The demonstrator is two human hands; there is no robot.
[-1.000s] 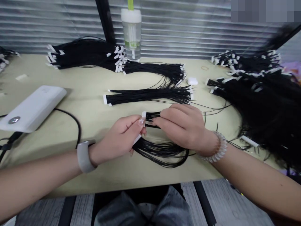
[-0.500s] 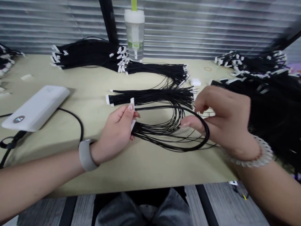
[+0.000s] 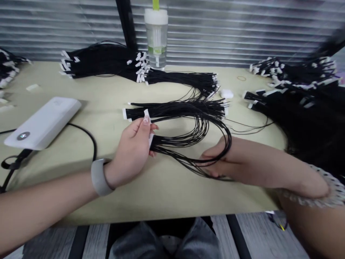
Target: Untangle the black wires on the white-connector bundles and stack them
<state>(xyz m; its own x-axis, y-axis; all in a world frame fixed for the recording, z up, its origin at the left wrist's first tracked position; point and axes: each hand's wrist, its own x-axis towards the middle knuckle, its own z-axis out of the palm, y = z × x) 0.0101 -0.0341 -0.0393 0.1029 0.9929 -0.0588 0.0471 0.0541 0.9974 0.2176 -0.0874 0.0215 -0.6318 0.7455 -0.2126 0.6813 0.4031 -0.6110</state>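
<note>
My left hand [image 3: 133, 145] is closed on a black wire harness [image 3: 174, 142], pinching it by its white connectors. One white connector [image 3: 147, 114] sticks up above the thumb; another white connector [image 3: 151, 139] shows at the edge of the palm. From there the thin wires curve round in a loop to the right. Under that loop, my right hand [image 3: 219, 158] has its fingers curled round the lower strands, with some wires passing over its back. Its fingertips are partly hidden. Just beyond the hands lies a bundle of black wires [image 3: 172, 109] with white ends.
A white power bank [image 3: 44, 122] with a black cable [image 3: 87, 135] lies at left. Behind are a large wire bundle [image 3: 105, 61], another wire bundle [image 3: 183, 79], a clear bottle [image 3: 157, 39] and a small white block [image 3: 226, 94]. Dark wire piles [image 3: 309, 115] cover the right side.
My right hand has moved down and left, from the loop's right side to under it, and now curls round the lower strands. My left hand keeps its hold on the connectors.
</note>
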